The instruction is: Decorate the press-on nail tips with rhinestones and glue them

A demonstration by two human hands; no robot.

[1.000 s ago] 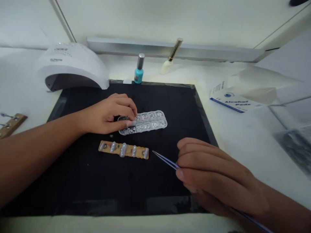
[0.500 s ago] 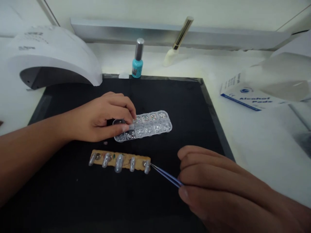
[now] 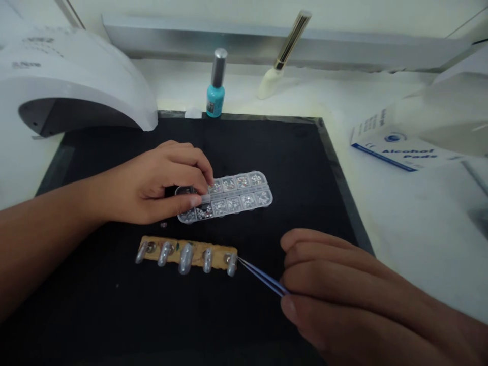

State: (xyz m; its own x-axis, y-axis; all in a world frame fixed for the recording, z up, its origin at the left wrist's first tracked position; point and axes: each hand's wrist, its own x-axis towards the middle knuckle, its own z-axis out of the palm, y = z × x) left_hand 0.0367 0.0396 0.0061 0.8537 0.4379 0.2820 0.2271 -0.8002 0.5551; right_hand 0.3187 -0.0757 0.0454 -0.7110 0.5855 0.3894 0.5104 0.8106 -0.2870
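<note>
My left hand (image 3: 163, 183) is closed on the left end of a clear rhinestone case (image 3: 229, 195), thumb in front and fingers behind, partly covering its compartments. Small sparkling stones fill the case's two rows. Between the thumb and fingers of my right hand (image 3: 335, 284) is a pair of blue tweezers (image 3: 265, 282). The tweezer tips point left, at the right end of a tan display strip (image 3: 219, 256); whether they touch it I cannot tell. Several shiny silver false nails (image 3: 185, 258) are mounted along that strip. One loose stone (image 3: 163, 224) lies just below my left hand.
Everything rests on a black mat (image 3: 213, 315). A white nail lamp (image 3: 87, 76) stands at the back left. Behind the mat are a turquoise polish bottle (image 3: 215, 99) and a cream bottle with a gold cap (image 3: 271, 81). At the right sits an alcohol pads box (image 3: 400, 145).
The whole view has shifted slightly. Both hands keep their grips, and the case, the strip and the tweezers stay in about the same places relative to one another.
</note>
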